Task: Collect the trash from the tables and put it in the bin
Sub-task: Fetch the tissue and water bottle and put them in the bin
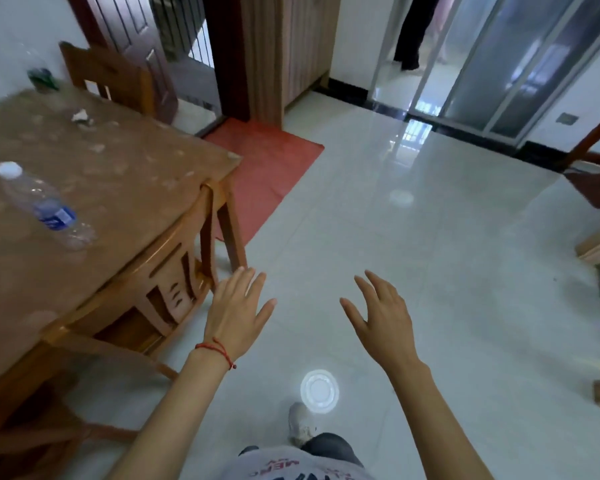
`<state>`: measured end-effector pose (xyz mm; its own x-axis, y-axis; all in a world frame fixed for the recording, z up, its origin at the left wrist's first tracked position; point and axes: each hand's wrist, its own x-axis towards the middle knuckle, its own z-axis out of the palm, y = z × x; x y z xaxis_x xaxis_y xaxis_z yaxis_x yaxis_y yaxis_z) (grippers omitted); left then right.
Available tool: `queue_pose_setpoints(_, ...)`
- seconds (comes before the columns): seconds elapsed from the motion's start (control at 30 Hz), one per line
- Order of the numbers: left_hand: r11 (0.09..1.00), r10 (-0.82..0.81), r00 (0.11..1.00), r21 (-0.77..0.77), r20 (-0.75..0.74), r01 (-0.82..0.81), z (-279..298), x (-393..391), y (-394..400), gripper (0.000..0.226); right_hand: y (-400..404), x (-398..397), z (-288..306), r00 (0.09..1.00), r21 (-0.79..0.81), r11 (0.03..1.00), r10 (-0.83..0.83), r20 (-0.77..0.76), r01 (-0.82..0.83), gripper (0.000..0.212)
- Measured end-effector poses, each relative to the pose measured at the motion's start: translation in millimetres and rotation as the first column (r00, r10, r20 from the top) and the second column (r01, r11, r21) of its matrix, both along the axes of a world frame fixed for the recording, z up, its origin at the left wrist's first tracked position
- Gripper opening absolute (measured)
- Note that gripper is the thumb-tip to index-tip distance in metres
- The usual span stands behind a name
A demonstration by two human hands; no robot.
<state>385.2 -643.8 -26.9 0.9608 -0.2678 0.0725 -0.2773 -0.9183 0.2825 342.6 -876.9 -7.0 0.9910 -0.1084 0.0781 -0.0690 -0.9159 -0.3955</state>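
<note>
- Clear plastic bottle [45, 207] with blue label: lying on its side on the wooden table [125, 174], near the left edge of view.
- Crumpled white paper scrap [80, 116]: on the same table, farther back, well apart from the bottle.
- Left hand [238, 308]: fingers spread, holding nothing, beside a wooden chair [160, 271].
- Right hand [383, 315]: fingers extended, holding nothing, over the tiled floor [430, 254].

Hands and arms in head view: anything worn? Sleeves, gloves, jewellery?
Both forearms are bare, no sleeves in view and no gloves. The left hand has a thin red string bracelet, knotted, at its wrist. The right hand and its wrist carry nothing.
</note>
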Motion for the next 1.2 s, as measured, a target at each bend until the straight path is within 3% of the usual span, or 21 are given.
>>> queue_pose_setpoints(0.3, 0.937, 0.347, 0.937, -0.027, -0.032, -0.348, 2, 21, 29, 0.053, 36, 101, 2, 0.925, -0.011, 0.925, 0.379, -0.005, -0.379, 0.052)
queue_pose_setpoints(0.63, 0.726, 0.686, 0.727, -0.049, -0.020, -0.686, 9, -8, 85, 0.057, 120, 152, -2, 0.706, 0.003, 0.706, 0.708, 0.006, -0.708, 0.050)
queue_pose_setpoints(0.9, 0.588, 0.807, 0.590, -0.050, -0.021, -0.807, 11, -15, 148, 0.053, 207, 180, -2, 0.579, 0.074, 0.574, 0.814, 0.057, -0.815, 0.047)
queue_pose_setpoints(1.0, 0.579, 0.815, 0.579, -0.039, 0.001, -0.815, 13, -2, 176, 0.061, 238, 197, -4, 0.573, 0.080, 0.568, 0.816, 0.078, -0.819, 0.047)
queue_pose_setpoints(1.2, 0.580, 0.813, 0.582, -0.075, -0.004, -0.811, 12, 30, 237, 0.050, 304, 229, -3, 0.570, 0.078, 0.566, 0.820, 0.046, -0.821, 0.052)
